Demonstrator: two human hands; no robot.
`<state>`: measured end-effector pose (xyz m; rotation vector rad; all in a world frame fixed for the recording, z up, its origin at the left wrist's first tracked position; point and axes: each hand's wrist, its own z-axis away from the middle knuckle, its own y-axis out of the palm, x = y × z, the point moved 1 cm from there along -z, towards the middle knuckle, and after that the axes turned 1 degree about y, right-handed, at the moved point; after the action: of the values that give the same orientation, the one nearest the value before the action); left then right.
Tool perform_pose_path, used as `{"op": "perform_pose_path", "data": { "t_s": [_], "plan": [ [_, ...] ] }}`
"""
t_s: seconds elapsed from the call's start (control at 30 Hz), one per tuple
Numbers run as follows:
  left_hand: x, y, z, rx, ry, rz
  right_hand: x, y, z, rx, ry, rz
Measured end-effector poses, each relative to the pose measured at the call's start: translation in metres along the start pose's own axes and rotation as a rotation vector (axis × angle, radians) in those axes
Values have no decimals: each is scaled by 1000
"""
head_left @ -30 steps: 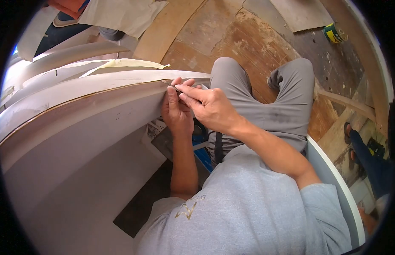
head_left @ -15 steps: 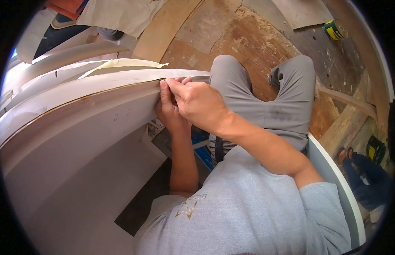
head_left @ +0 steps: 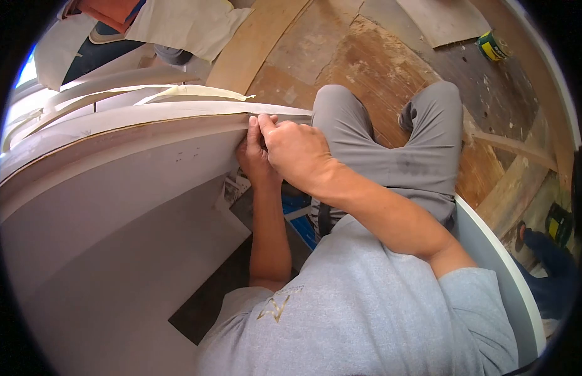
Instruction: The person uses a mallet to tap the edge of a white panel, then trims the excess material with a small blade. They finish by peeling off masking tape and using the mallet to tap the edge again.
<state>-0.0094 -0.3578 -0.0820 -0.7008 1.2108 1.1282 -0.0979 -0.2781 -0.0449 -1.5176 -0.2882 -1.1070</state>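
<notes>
Both my hands are together at the upper edge of a long white curved panel (head_left: 178,141), close to my left knee. My left hand (head_left: 256,164) comes up along the panel's inner side, its thumb raised against the edge and its fingers bent. Across it lies my right hand (head_left: 296,147), fingers curled and thumb side pressed at the same spot. Whatever is pinched between the fingertips is too small and too covered to make out. A thin dark brown line (head_left: 125,121) runs along the panel's edge up to my fingers.
A pale peeling strip (head_left: 197,93) lies behind the panel. Wooden boards (head_left: 256,41) and sawdust cover the floor ahead. A green and yellow can (head_left: 493,46) stands at the upper right. Another person's dark-clothed leg (head_left: 548,263) shows at the lower right. A white panel edge (head_left: 501,266) borders my right side.
The view has shifted slightly, so the panel and cloth appear further right. My right fingers look more curled; both hands stay at the panel edge. The other person's legs have moved right.
</notes>
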Motion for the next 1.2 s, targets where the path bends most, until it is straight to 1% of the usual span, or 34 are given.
{"op": "perform_pose_path", "data": {
  "t_s": [0.07,0.13,0.2,0.27,0.33,0.37,0.43,0.53,0.67,0.73,0.87,0.93,1.07,1.13,1.17,1.2],
  "plan": [
    [-2,1,1,10,3,-20,2,-2,0,11,16,5],
    [-1,0,3,22,-15,25,2,-1,2,28,30,7],
    [-1,0,8,27,0,3,-4,1,5,-28,-43,4],
    [2,2,10,36,12,-18,-7,-1,8,-44,-53,-4],
    [7,3,12,8,1,105,-11,-3,11,-55,-54,-9],
    [9,2,12,8,-4,104,-13,-5,11,-72,-81,-14],
    [8,0,11,28,79,103,-12,-10,12,-86,-106,-21],
    [-3,7,10,-12,124,41,-6,-18,12,-90,-143,-73],
    [-3,7,5,-20,89,57,-6,-14,4,-83,-113,-1],
    [2,4,0,9,59,102,-8,-10,2,-86,-106,13],
    [9,-5,-4,51,57,106,-12,-5,0,-79,-106,36],
    [14,-8,-5,42,14,72,-12,-7,0,-69,-113,39],
    [13,-6,0,65,32,28,-15,-9,4,-67,-122,6],
    [15,-6,3,43,80,108,-15,-9,8,-70,-127,-17],
    [13,-5,4,43,72,109,-13,-13,10,-103,-146,-47],
    [8,-4,4,62,112,79,-13,-14,11,-135,-166,-78]
  ]
}}
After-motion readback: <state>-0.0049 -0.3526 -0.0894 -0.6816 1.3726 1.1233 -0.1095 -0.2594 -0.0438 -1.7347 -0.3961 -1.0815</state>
